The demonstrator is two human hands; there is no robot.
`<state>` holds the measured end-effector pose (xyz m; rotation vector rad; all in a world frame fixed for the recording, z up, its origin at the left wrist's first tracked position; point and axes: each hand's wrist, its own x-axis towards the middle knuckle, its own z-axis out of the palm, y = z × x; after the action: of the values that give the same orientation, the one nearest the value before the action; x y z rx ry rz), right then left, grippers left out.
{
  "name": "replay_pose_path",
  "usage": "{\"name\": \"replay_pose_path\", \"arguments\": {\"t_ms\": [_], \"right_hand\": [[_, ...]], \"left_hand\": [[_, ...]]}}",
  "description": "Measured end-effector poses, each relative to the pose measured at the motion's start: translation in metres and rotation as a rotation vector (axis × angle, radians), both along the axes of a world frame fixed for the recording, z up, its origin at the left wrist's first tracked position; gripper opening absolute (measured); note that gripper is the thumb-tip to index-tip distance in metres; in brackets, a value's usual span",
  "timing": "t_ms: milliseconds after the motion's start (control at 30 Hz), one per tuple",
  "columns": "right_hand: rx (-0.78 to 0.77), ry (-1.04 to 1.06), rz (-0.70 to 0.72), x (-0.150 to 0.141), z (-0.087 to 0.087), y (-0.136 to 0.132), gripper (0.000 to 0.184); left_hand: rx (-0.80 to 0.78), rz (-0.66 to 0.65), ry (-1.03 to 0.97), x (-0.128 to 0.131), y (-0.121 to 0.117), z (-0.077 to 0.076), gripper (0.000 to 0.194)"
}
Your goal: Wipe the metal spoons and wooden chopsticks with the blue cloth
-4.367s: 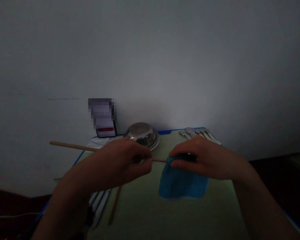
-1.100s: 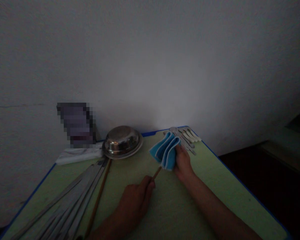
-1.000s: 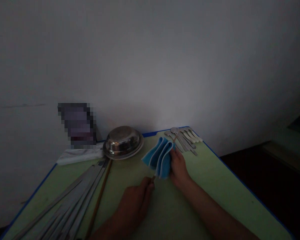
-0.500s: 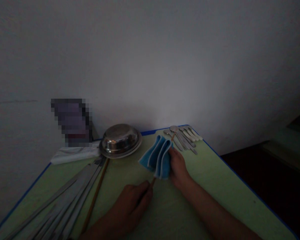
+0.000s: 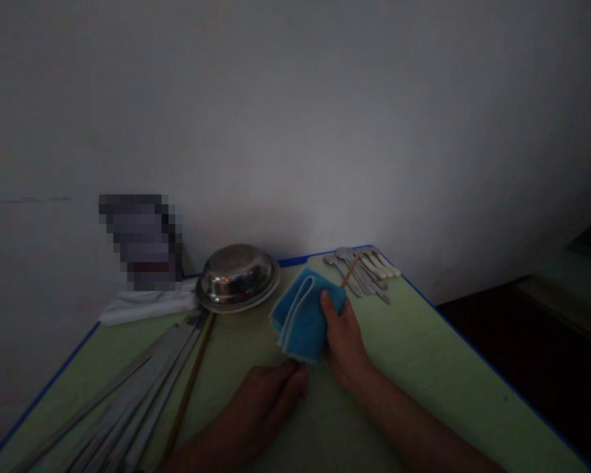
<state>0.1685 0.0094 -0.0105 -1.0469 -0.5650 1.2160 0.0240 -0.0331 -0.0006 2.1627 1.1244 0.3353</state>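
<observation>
Your right hand (image 5: 342, 335) has slid the folded blue cloth (image 5: 303, 318) nearer along the thin wooden stick (image 5: 349, 272). Half a second ago a stretch of stick showed between the cloth and your left hand (image 5: 270, 397); now that gap is closed and the cloth's near edge sits just beside your left fingertips. More bare stick pokes out on the far side, its tip lying over the row of metal spoons (image 5: 367, 266) at the far right of the pale green bench (image 5: 423, 368). So the wipe has reached the near end of the stick.

Right hand is closed around the cloth, thumb on top, pinching the stick inside the folds. Left hand looks curled on the near end of the stick, but the cloth hides the stick there, so the grip is a guess.

Far centre, an upturned steel bowl (image 5: 239, 277) on a plate. Left of it a white folded cloth (image 5: 150, 305). Near left, a fan of long flat metal strips (image 5: 128, 401) with another wooden stick (image 5: 190, 387) alongside.
</observation>
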Motion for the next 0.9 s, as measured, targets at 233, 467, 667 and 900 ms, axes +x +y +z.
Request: {"name": "replay_pose_path", "arguments": {"t_ms": [233,467,667,900], "right_hand": [[-0.023,0.189,0.202,-0.007,0.011,-0.011,0.043],[-0.001,0.381,0.254,-0.003,0.017,-0.006,0.031],[0.132,0.168,0.357,0.003,0.009,-0.004,0.025],[0.128,0.122,0.343,0.006,0.005,-0.002,0.032]], "left_hand": [[-0.014,0.04,-0.08,-0.001,-0.002,-0.003,0.034],[-0.188,0.185,-0.227,0.002,0.001,0.005,0.044],[-0.18,0.275,-0.258,0.002,0.004,0.003,0.044],[-0.143,0.15,-0.221,0.004,0.007,-0.004,0.044]]}}
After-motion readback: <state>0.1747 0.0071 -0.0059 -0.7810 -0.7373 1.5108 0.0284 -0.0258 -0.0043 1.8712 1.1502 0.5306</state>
